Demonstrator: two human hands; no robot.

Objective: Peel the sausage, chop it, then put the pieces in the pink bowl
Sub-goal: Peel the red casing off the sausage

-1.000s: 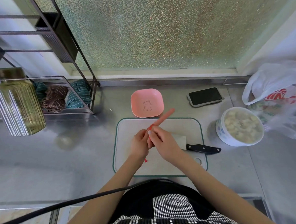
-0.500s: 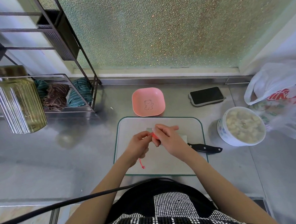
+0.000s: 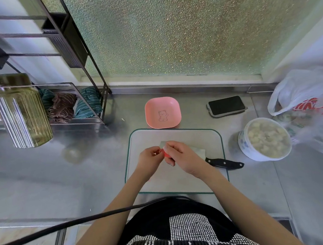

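Over the white cutting board (image 3: 180, 182), my right hand (image 3: 180, 157) is closed around the sausage (image 3: 166, 154); only a short red bit shows at the fist's left. My left hand (image 3: 149, 158) pinches the red casing at that end, fingertips touching the right hand. The empty pink bowl (image 3: 162, 112) with a bear drawing sits just beyond the board. A knife with a black handle (image 3: 224, 163) lies on the board's right side, its blade partly hidden under my right hand.
A white bowl of pale food pieces (image 3: 265, 139) stands right of the board, plastic bags (image 3: 306, 97) behind it. A phone (image 3: 226, 106) lies at the back right. At the left are a wire rack (image 3: 75, 101) with cloths and a ribbed glass jar (image 3: 22, 111).
The sausage stuck out toward the bowl a second ago; now my right hand covers nearly all of it. Both hands have stayed over the board's middle, and the dangling casing strip is no longer visible.
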